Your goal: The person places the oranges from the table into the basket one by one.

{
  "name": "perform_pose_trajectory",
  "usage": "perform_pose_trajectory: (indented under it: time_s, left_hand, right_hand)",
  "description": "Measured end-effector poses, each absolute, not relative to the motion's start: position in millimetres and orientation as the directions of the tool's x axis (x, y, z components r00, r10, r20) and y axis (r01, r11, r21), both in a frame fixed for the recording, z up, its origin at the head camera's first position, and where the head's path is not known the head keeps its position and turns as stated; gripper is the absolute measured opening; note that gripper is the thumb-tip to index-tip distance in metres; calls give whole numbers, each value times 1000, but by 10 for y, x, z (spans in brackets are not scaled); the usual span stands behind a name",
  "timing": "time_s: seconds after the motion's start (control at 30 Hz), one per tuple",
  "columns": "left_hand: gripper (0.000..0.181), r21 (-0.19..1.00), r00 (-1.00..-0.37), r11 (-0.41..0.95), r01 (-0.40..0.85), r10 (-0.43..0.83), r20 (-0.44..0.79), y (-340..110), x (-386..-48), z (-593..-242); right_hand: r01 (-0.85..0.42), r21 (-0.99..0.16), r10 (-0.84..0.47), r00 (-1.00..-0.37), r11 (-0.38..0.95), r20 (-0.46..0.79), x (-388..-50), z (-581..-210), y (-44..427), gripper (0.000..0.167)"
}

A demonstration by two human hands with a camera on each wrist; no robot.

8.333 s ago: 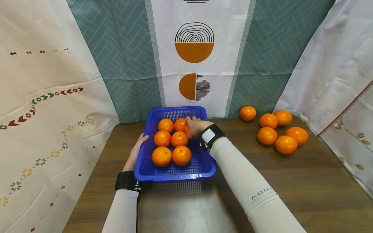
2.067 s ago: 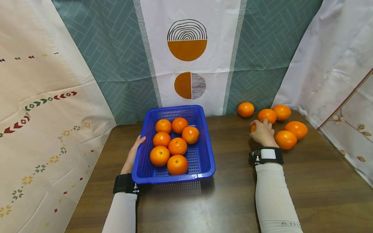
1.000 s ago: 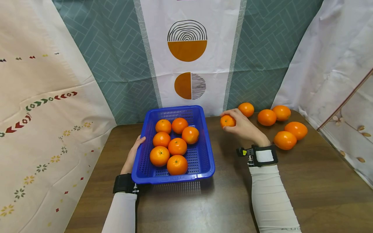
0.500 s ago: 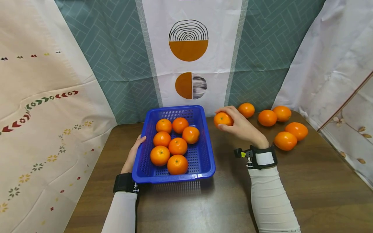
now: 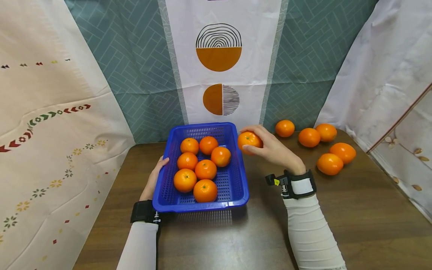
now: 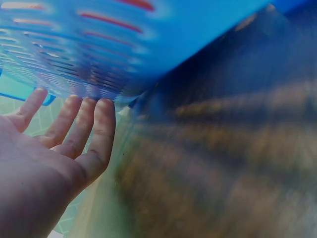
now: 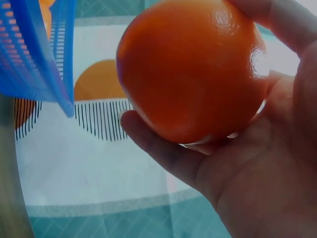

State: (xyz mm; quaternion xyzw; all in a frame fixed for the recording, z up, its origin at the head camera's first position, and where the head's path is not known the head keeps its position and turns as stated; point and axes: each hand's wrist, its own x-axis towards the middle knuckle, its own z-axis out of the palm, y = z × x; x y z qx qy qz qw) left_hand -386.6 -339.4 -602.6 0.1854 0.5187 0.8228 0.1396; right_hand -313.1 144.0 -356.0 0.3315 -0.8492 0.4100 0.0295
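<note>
My right hand (image 5: 272, 150) holds an orange (image 5: 248, 141) between thumb and fingers, just outside the right rim of the blue plastic basket (image 5: 242, 176). In the right wrist view the held orange (image 7: 190, 69) fills the middle, with the basket's wall (image 7: 44, 59) at the upper left. Several oranges (image 5: 206, 169) sit inside the basket, mostly toward its left side. Along the basket's left side lies my left hand (image 5: 154, 180). In the left wrist view its fairly straight fingers (image 6: 101, 124) touch the slotted wall with their tips.
Several loose oranges (image 5: 330, 164) rest on the brown wooden table (image 5: 354, 210) at the back right. Patterned cloth (image 5: 145, 75) hangs behind the table's far edge, and pale cloths flank both sides.
My right hand has taken an orange from the loose group and carried it left to the basket's right rim. Earlier, it put another orange into the basket. My left hand stays beside the basket.
</note>
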Motion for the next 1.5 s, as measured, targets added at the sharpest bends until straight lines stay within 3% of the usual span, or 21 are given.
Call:
perform_pose_trajectory:
  time_s: [0.1,0.13,0.2,0.3,0.6,1.37,1.5]
  left_hand:
    - [60,960,-955,-239,-143,286,-72,-2985,-3087,-5252]
    - [61,967,-958,-208,-146,275,-86,-2890,-2945,-5051]
    - [59,969,-963,-177,-173,236,-129,-2720,-2731,-4725]
    - [56,960,-961,-191,-204,224,-160,-2627,-2612,-4528]
    - [58,952,-960,-224,-211,234,-157,-2704,-2627,-4662]
    - [58,955,-959,-214,-206,238,-154,-2625,-2638,-4554]
    - [63,952,-956,-262,-160,281,-83,-2694,-2756,-4765]
  right_hand:
    - [-602,-670,-558,-764,434,324,-3114,-3554,1372,46]
    - [-606,-669,-564,-759,430,325,-3107,-3552,1353,46]
    - [-613,-667,-572,-752,423,328,-3089,-3546,1318,46]
    - [-617,-670,-579,-746,413,330,-3061,-3537,1281,46]
    - [-621,-687,-607,-726,377,323,-2978,-3554,1163,47]
    - [-642,-670,-667,-687,372,288,-2920,-3547,1001,47]
    - [-648,-668,-688,-672,365,275,-2904,-3556,963,47]
